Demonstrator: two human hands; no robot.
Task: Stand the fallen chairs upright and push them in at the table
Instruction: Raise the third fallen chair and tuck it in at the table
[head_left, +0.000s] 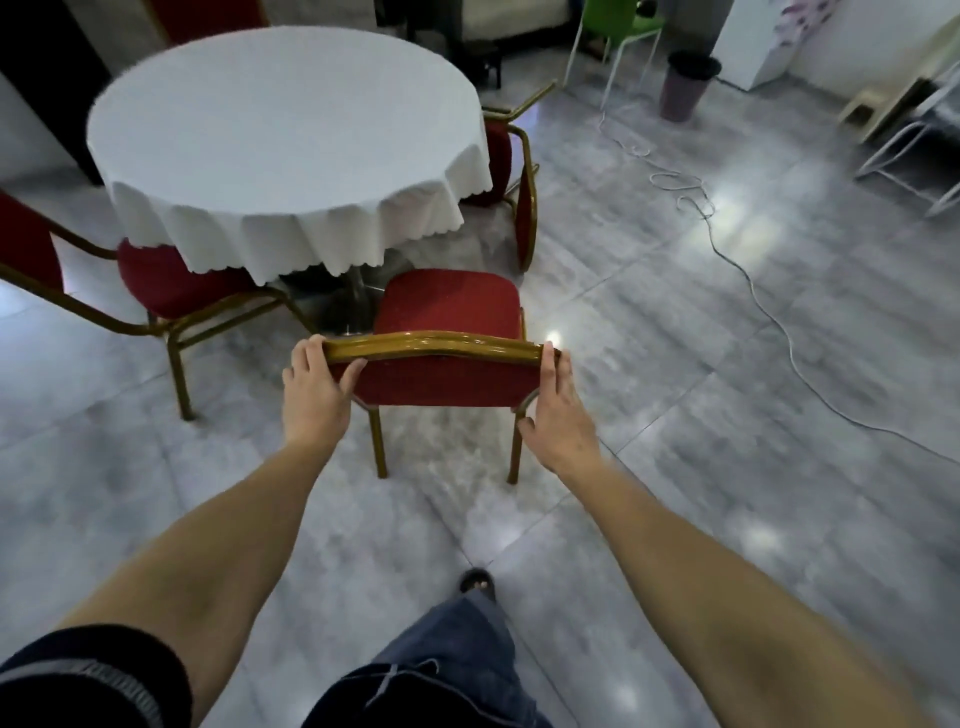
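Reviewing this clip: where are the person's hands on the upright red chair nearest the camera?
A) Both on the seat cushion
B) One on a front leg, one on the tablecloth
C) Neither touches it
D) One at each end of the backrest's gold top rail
D: the left hand and right hand grip opposite ends of the gold top rail of the red chair.

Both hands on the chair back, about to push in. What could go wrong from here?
1. The front of the held chair points at the table's metal pedestal; pushed straight, its legs may hit it.
2. The white tablecloth hangs low, so the seat could snag and drag it.
3. The left hand and right hand grip only the backrest's top corners, so a hard shove might tip the chair forward.
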